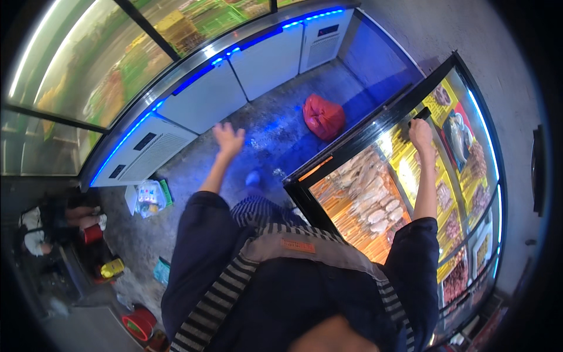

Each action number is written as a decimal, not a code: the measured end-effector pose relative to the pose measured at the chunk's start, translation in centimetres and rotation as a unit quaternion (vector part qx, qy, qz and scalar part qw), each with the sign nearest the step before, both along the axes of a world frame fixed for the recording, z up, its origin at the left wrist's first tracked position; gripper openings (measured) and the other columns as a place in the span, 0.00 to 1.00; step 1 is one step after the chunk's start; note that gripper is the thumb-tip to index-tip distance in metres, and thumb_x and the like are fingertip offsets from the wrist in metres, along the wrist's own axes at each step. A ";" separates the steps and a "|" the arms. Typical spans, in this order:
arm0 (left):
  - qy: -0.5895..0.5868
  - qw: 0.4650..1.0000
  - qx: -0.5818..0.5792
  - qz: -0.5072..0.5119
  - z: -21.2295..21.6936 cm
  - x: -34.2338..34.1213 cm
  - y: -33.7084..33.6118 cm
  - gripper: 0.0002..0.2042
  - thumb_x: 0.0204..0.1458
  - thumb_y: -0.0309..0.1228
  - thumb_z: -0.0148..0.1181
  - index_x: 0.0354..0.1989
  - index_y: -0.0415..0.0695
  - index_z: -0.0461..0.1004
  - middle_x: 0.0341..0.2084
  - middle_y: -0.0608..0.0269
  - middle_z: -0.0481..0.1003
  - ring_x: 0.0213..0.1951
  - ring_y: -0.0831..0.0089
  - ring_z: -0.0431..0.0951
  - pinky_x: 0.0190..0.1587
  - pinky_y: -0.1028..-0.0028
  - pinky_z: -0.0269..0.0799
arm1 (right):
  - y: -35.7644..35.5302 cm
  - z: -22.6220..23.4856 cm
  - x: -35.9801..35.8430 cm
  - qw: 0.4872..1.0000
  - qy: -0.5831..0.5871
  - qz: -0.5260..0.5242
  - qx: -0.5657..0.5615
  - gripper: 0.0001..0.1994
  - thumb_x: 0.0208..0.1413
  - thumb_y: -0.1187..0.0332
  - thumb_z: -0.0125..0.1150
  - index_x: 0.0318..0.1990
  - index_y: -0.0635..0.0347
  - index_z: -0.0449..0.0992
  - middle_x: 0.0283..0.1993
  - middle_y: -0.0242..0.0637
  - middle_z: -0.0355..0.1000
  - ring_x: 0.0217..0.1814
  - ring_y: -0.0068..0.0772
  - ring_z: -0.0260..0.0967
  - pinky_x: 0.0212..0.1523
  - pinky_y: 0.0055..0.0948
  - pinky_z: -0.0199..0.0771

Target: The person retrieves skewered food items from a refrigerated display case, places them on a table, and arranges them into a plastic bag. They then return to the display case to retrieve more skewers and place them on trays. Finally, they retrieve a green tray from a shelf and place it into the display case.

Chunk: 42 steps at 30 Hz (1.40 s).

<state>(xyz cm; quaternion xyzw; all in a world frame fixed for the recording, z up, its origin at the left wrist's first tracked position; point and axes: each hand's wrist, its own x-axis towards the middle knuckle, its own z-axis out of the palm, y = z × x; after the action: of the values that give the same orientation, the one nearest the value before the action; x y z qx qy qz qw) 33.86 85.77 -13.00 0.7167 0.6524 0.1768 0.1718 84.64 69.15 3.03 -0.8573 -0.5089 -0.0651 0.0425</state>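
Note:
My right hand (421, 134) is closed round a black handle (418, 117) on the black-framed glass door (375, 132) of a lit display fridge at the right. Through the glass show rows of skewered food (366, 193) on an orange surface. Beyond them lie yellow trays (410, 173) of more meat skewers and a whole fish (457, 138). My left hand (227, 139) hangs in the air over the floor, fingers spread, holding nothing. I cannot tell from this view how far the door stands from its frame.
White cabinets (205, 100) with a blue light strip run along the far left. On the floor are a tied red plastic bag (324, 117), a box of small goods (149, 198), a yellow bottle (112, 268) and a red bucket (139, 322). Another person (35, 232) is at the far left.

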 end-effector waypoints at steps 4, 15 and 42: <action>0.021 0.997 -0.041 0.056 0.2 -6.6 7.2 0.34 0.42 0.40 0.54 0.53 0.30 0.50 0.54 0.33 0.42 0.57 0.42 0.39 0.58 0.57 0.36 | 0.9 -1.2 -8.0 0.994 0.018 0.109 0.026 0.09 0.48 0.70 0.46 0.21 0.64 0.68 0.23 0.52 0.66 0.24 0.51 0.65 0.27 0.42 0.65; 0.114 0.980 -0.091 -0.132 -3.4 -4.9 26.5 0.37 0.41 0.36 0.53 0.56 0.32 0.41 0.55 0.40 0.46 0.57 0.48 0.45 0.59 0.60 0.39 | 7.5 -5.0 -24.5 0.988 0.033 0.122 -0.087 0.07 0.45 0.69 0.51 0.25 0.63 0.64 0.19 0.48 0.64 0.25 0.47 0.64 0.37 0.40 0.61; 0.133 0.938 -0.230 -0.222 1.1 -26.6 -0.3 0.42 0.27 0.38 0.63 0.48 0.21 0.50 0.53 0.35 0.45 0.58 0.45 0.42 0.59 0.61 0.39 | 8.6 -8.8 -23.4 0.931 0.165 0.226 -0.234 0.04 0.42 0.74 0.49 0.19 0.62 0.64 0.18 0.45 0.65 0.23 0.46 0.65 0.26 0.41 0.62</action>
<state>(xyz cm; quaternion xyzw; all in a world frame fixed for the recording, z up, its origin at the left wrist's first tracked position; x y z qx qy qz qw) 7.25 85.50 -11.94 0.8010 0.5166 -0.1179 0.2786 61.29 77.78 -5.82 -0.7039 -0.6758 0.2097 -0.0621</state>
